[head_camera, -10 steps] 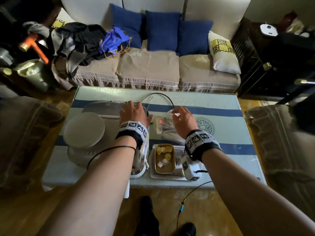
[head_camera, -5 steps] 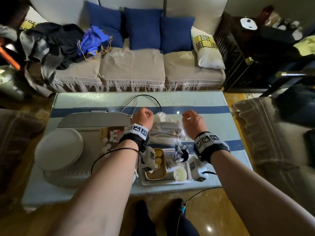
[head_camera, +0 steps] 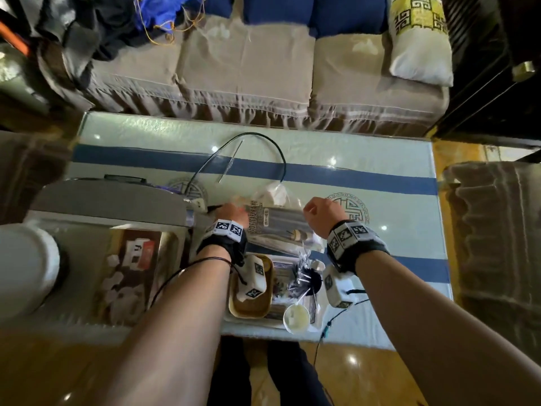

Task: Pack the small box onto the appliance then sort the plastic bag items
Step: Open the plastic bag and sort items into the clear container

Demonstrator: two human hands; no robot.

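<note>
A clear plastic bag (head_camera: 275, 221) with printed text and several items inside is stretched between my two hands over the table. My left hand (head_camera: 231, 212) grips its left edge with fingers closed. My right hand (head_camera: 320, 213) is closed on the bag's right edge. To the left sits the grey appliance (head_camera: 108, 206), and a small box (head_camera: 137, 254) with a red and white label rests on its brown top surface. The bag's lower end hangs toward a tray.
A white tray (head_camera: 310, 317) below my hands holds a tan dish (head_camera: 250, 309), a small white cup (head_camera: 296, 319) and crinkled foil. A black cable (head_camera: 257, 139) loops on the blue-striped table (head_camera: 395, 177). A sofa (head_camera: 248, 68) stands beyond. A white round lid (head_camera: 26, 265) sits left.
The view has tilted down and closer. Both hands have stayed closed on the bag, which now lies more spread between them; the small box shows on the appliance.
</note>
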